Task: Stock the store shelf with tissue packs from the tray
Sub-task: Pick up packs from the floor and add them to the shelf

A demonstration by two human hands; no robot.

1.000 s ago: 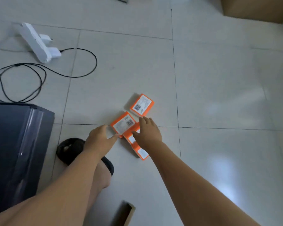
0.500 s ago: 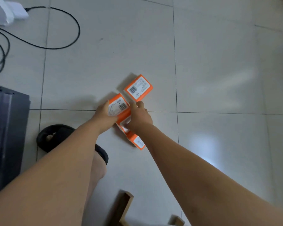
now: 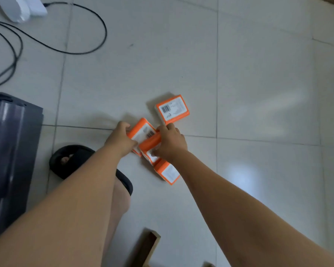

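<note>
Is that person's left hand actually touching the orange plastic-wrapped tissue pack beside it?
Touching. The head view shows the left hand with its fingers curled over the far edge of the orange plastic-wrapped tissue pack, gripping it.

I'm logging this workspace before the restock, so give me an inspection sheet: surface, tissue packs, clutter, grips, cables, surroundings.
surface: pale tiled floor, glossy, with light reflections.
job's things: four orange tissue packs; far pack and near pack lie on the floor, and the other two are in hand.
clutter: wooden piece at the bottom edge.
grips: left hand holds left pack; right hand holds middle pack.
cables: black cable loops across the floor near a white power strip.
surroundings: dark grey container at left; black slipper on the person's foot.
</note>
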